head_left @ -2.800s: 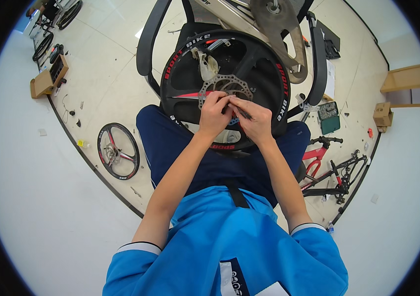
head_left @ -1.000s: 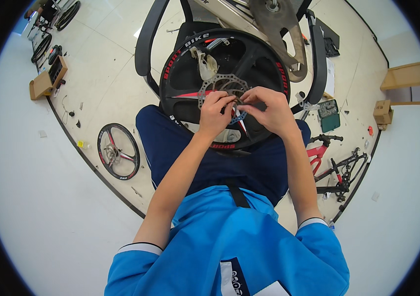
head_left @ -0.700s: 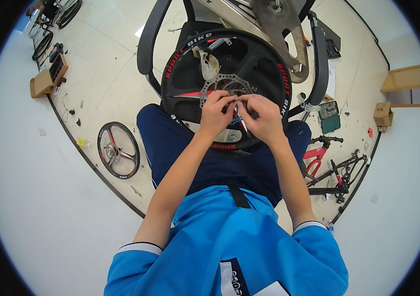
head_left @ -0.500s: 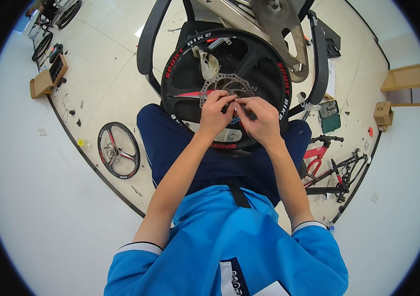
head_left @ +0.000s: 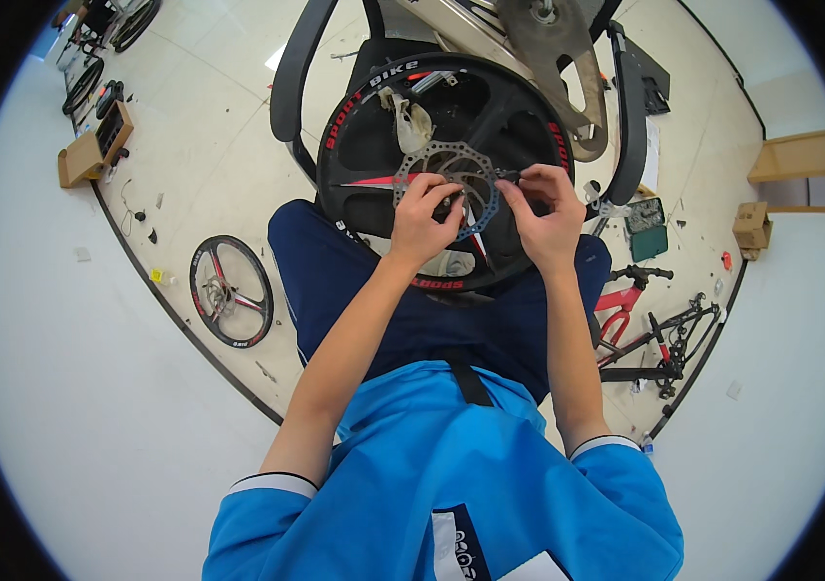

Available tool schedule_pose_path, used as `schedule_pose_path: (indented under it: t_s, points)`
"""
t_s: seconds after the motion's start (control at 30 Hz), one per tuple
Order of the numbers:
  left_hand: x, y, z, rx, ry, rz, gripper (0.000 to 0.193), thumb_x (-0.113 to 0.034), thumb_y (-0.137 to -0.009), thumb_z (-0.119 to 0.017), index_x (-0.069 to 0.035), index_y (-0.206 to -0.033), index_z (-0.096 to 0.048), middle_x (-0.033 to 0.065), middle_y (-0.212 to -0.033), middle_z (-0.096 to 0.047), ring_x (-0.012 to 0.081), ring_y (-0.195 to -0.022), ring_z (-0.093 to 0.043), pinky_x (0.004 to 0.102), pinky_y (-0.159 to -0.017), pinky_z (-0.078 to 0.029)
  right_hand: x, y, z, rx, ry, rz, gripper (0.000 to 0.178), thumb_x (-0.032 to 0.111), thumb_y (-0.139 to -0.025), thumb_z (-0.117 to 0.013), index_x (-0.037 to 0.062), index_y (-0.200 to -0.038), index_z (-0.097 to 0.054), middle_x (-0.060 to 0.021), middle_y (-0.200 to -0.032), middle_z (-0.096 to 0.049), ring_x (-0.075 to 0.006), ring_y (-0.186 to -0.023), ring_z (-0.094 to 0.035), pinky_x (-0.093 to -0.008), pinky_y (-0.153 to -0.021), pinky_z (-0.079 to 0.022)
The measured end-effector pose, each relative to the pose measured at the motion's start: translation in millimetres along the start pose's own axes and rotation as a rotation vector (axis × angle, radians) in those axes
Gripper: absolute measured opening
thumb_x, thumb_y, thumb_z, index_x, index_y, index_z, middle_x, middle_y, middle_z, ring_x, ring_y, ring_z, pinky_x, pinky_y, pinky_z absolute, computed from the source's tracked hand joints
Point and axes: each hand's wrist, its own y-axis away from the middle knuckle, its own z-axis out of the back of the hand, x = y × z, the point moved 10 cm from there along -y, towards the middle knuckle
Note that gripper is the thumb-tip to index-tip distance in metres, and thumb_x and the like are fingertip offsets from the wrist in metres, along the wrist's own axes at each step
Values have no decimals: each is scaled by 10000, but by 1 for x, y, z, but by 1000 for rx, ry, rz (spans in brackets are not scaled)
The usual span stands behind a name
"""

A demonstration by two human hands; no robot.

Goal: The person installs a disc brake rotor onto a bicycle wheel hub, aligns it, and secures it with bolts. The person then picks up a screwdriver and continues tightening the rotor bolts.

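Observation:
A black mag-style bicycle wheel (head_left: pixel 337 155) with red and white accents lies flat on a black office chair, its near edge over my thighs. A drilled silver brake disc (head_left: pixel 418 162) sits at the wheel's centre. My left hand (head_left: pixel 420 221) is closed over the hub beside the disc, its fingertips around something small and dark. My right hand (head_left: pixel 552 219) pinches a small dark piece (head_left: pixel 507 176) between thumb and fingers, just above the disc's right edge. What each piece is stays too small to tell.
A crumpled clear plastic bag (head_left: pixel 413 126) lies on the wheel. Beyond it, a large metal frame part (head_left: pixel 558 58) rests across the chair, between its armrests (head_left: pixel 288 92). Another wheel (head_left: pixel 201 290) lies on the left floor. Bike frames (head_left: pixel 623 305), a green case (head_left: pixel 647 239) and cardboard boxes (head_left: pixel 752 228) are to the right.
My right hand has moved right, away from my left, carrying a small dark piece. More of the disc shows between them. My left hand has stayed at the hub.

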Motion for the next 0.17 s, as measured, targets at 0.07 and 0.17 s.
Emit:
schedule_pose_path:
  t_s: [0.07, 0.17]
  points:
    - [1, 0, -1, 8, -7, 16, 196, -18, -765, -752, -17, -958, -718, 116, -964, -623, 290, -870, -654, 361, -748, -543, -30, 6, -9, 116, -69, -155, 238, 48, -827, -803, -2, -1015, -667, -72, -764, -710, -113, -676, -684, -233, -640, -520]
    - [2, 1, -2, 16, -13, 32, 202, -22, -764, -759, -18, -961, -718, 115, -964, -623, 290, -878, -655, 357, -760, -546, -62, 24, -24, 311, 92, -202, 197, 82, -883, -762, 12, -1054, -695, -44, -791, -727, -99, -656, -669, -233, -629, -516]
